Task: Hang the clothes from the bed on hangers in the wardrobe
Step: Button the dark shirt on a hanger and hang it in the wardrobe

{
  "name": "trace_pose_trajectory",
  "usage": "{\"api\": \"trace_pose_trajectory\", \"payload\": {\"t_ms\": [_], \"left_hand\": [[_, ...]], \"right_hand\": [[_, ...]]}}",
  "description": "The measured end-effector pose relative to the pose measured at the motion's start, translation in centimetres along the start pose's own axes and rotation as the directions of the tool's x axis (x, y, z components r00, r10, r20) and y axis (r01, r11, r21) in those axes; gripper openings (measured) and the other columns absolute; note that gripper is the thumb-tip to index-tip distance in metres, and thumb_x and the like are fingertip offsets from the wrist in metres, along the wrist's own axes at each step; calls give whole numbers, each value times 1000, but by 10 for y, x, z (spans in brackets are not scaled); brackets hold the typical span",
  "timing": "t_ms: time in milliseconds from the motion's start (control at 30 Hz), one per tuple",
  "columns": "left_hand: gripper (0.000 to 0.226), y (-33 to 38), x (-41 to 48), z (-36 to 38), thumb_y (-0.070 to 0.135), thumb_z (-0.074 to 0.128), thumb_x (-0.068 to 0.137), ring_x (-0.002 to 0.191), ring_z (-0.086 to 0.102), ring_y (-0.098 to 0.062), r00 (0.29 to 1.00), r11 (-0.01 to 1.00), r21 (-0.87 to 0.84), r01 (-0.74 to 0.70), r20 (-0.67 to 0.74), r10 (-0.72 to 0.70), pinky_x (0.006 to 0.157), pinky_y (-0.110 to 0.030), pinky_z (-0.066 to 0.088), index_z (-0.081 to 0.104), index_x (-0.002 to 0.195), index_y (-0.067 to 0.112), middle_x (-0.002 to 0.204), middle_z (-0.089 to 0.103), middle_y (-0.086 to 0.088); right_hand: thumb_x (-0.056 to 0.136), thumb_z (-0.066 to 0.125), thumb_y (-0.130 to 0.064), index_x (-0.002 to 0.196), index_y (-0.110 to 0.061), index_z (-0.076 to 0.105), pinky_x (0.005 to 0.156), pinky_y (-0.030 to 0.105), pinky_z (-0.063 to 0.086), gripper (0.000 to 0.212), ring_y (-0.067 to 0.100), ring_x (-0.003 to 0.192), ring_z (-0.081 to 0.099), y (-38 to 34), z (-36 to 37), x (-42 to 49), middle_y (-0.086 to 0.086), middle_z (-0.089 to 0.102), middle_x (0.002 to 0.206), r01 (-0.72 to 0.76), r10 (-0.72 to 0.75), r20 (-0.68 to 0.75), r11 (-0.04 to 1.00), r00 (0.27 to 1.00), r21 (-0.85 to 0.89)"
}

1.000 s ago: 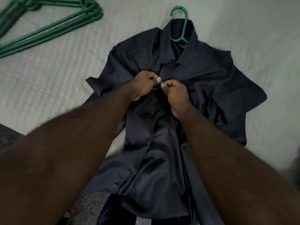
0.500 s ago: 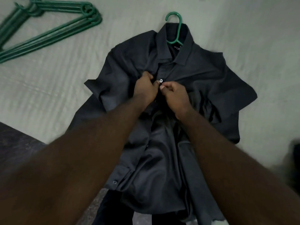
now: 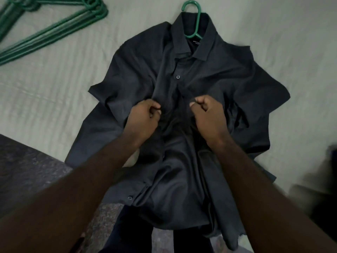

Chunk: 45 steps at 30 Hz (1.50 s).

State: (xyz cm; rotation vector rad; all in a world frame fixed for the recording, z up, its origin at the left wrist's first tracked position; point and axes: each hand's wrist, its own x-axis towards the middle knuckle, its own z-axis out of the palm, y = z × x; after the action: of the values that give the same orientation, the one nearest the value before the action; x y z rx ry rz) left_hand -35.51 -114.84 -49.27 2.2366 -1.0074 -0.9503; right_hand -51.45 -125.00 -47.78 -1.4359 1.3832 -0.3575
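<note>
Dark shirt (image 3: 209,84) lies face-up on the bed (image 3: 54,84), already on a green hanger (image 3: 196,17); the hook sticks out past the collar. Step in hand: buttoning the front. One button (image 3: 178,77) below the collar looks done up, and the front gapes open below it. Left hand (image 3: 144,118) is curled, pinching the front edge on its side. Right hand (image 3: 207,116) is curled, thumb and forefinger pinching the opposite edge. Hands are apart, gap between them. Can't tell which button or hole they're on, fabric too dark. Next move, my read: bring the edges together, seat one button, then lift by the hook and carry to the wardrobe (not in view). Spare hangers (image 3: 54,24) are stacked on the bed, top left, well apart from the shirt.
</note>
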Motion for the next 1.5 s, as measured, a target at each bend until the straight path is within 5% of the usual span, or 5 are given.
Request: {"api": "trace_pose_trajectory", "payload": {"t_ms": [200, 533, 833, 1033, 1500], "left_hand": [[19, 20, 0, 21, 9, 65, 87, 84, 63, -23, 979, 978, 50, -200, 33, 199, 81, -22, 45, 68, 105, 5, 98, 65, -11], [21, 23, 18, 52, 19, 61, 92, 99, 57, -28, 999, 977, 210, -44, 10, 43, 84, -35, 45, 62, 109, 7, 112, 57, -14], [8, 24, 18, 32, 16, 69, 88, 73, 61, -13, 996, 994, -69, 91, 1, -91, 73, -28, 52, 64, 82, 14, 78, 65, 1], [10, 29, 19, 29, 11, 71, 85, 70, 64, -17, 995, 992, -116, 57, 90, -47, 73, -35, 57, 63, 80, 15, 72, 64, 0], [17, 79, -26, -2, 3, 57, 95, 61, 55, -9, 953, 824, -482, 297, 205, -224, 59, -19, 50, 60, 81, 12, 70, 60, -4]], "right_hand": [[94, 61, -27, 93, -17, 68, 70, 25, 44, 12, 4, 68, 56, 16, 11, -3, -11, 64, 75, 77, -56, 106, 975, 993, -210], [98, 55, -16, 100, -21, 57, 61, 14, 41, 6, 0, 69, 51, 29, 12, 2, -11, 58, 79, -38, 68, 188, 986, 980, -162], [90, 66, -15, 68, -18, 59, 53, 25, 41, 23, 10, 54, 49, 15, 10, 3, -1, 56, 61, -185, 176, 191, 982, 966, 31], [90, 62, -2, 76, -16, 64, 59, 24, 52, 20, 9, 63, 59, 11, 12, -5, 0, 67, 72, -261, 226, 150, 921, 963, 290], [80, 70, -9, 75, -8, 65, 65, 37, 50, 7, 22, 68, 55, -32, -9, -37, 14, 61, 71, -389, 354, 164, 864, 921, 320]]}}
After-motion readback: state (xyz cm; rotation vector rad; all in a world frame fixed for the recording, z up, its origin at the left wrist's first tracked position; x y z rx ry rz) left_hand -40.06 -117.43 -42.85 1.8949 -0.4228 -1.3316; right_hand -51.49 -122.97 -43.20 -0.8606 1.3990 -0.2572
